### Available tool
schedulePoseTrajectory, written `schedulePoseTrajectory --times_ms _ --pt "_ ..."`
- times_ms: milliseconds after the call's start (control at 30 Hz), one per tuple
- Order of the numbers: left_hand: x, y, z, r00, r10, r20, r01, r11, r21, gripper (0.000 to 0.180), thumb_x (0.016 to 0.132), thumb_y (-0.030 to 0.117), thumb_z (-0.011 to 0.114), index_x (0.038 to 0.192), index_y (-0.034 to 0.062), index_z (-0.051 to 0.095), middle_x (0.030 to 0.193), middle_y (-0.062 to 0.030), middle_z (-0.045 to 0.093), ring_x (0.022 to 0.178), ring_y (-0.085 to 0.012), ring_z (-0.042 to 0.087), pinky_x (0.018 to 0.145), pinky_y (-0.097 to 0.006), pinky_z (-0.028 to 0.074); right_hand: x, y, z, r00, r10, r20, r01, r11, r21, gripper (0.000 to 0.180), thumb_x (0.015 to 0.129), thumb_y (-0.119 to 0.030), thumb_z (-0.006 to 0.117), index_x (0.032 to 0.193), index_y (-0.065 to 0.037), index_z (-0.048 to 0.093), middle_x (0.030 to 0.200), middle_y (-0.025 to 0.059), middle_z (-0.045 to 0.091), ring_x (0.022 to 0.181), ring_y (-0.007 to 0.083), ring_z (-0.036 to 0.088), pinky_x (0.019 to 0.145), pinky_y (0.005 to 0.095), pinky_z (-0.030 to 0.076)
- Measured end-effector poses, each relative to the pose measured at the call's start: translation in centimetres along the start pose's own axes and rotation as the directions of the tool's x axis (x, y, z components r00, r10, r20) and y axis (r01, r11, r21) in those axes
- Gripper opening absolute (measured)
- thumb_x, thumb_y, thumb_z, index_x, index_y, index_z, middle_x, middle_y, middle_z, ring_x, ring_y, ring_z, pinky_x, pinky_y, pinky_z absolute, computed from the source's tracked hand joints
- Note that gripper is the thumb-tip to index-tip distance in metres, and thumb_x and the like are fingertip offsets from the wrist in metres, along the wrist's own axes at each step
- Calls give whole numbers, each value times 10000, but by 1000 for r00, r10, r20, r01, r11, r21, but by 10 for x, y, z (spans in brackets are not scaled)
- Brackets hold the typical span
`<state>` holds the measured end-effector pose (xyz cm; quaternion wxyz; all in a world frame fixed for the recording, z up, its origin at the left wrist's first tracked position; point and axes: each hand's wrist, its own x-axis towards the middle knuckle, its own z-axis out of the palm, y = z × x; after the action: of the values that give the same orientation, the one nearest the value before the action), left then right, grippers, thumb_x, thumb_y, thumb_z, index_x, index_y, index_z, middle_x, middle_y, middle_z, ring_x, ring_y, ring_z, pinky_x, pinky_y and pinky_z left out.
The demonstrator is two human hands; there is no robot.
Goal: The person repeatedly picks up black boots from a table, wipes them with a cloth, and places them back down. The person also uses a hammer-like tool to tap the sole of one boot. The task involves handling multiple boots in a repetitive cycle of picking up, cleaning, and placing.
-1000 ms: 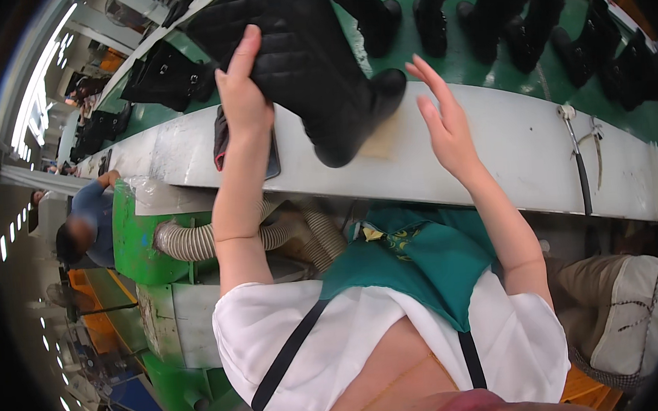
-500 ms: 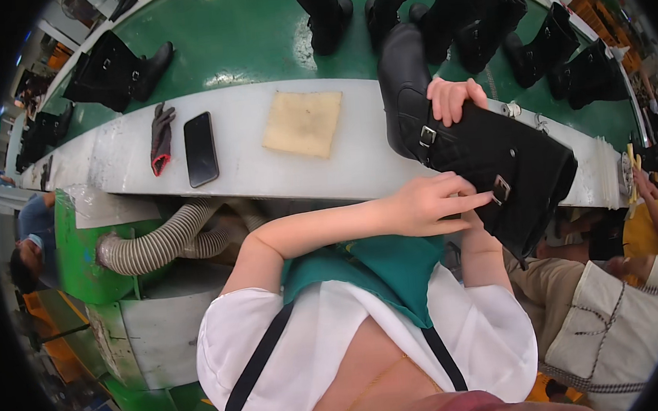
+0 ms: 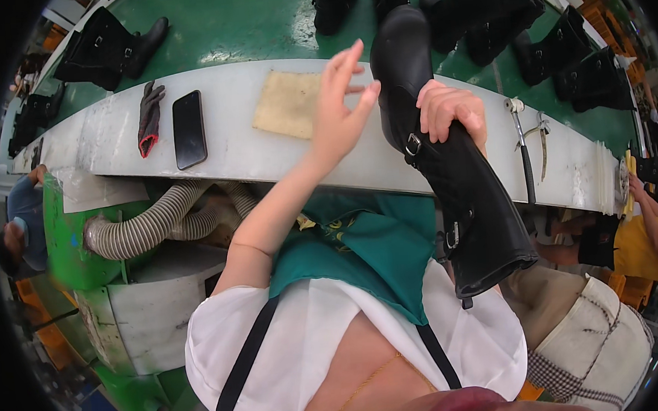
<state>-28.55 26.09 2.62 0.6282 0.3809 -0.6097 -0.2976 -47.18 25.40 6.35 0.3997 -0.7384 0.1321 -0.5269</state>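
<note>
A tall black leather boot (image 3: 460, 190) with two buckled straps is held up in front of me, toe away and shaft opening toward my body. Around its ankle part wraps my right hand (image 3: 451, 113), its fingers closed over the top of the leather. My left hand (image 3: 345, 103) is raised just left of the boot's foot, fingers spread and holding nothing. Below that hand a square tan cloth or pad (image 3: 285, 105) lies on the white bench (image 3: 224, 99), partly covered by the hand.
On the bench lie a dark glove (image 3: 150, 120), a phone (image 3: 189, 129), a hammer (image 3: 522, 148) and pincers (image 3: 544, 143). Several black boots stand on the green surface (image 3: 235, 30) beyond. Ribbed hoses (image 3: 145, 224) run below left. Co-workers are at both sides.
My left hand has left the boot's lower buckle and moved up and left, opening. The boot has turned more upright, its shaft swinging toward me, uncovering the hammer and pincers.
</note>
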Motion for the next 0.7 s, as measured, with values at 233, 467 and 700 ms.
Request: schedulePoseTrajectory --times_ms 233,467,700 --pt "60 -9 -1 953 -189 236 197 980 -10 531 924 203 623 1402 44 457 1341 -113 534 1170 -172 535 973 -305 428 -4 -1 3 1000 -1 30 1 1000 15 490 889 -322 392 460 -89 437 456 26 497 464 203 509 666 343 395" --pt "63 -20 -4 880 -294 374 378 909 -174 562 928 229 622 1408 9 431 1321 -71 561 1173 -128 529 999 -289 402 -8 1 2 995 0 98 1 1000 -10 504 887 -380 400 496 -68 455 501 32 511 501 189 511 708 343 406" --pt "62 -16 -7 840 -233 490 394 883 -256 609 878 110 528 1454 13 357 1381 -85 510 1263 -163 470 1068 -303 334 -10 1 1 999 -37 -9 37 999 25 477 886 -310 397 464 -93 443 451 19 494 463 198 511 669 340 397"
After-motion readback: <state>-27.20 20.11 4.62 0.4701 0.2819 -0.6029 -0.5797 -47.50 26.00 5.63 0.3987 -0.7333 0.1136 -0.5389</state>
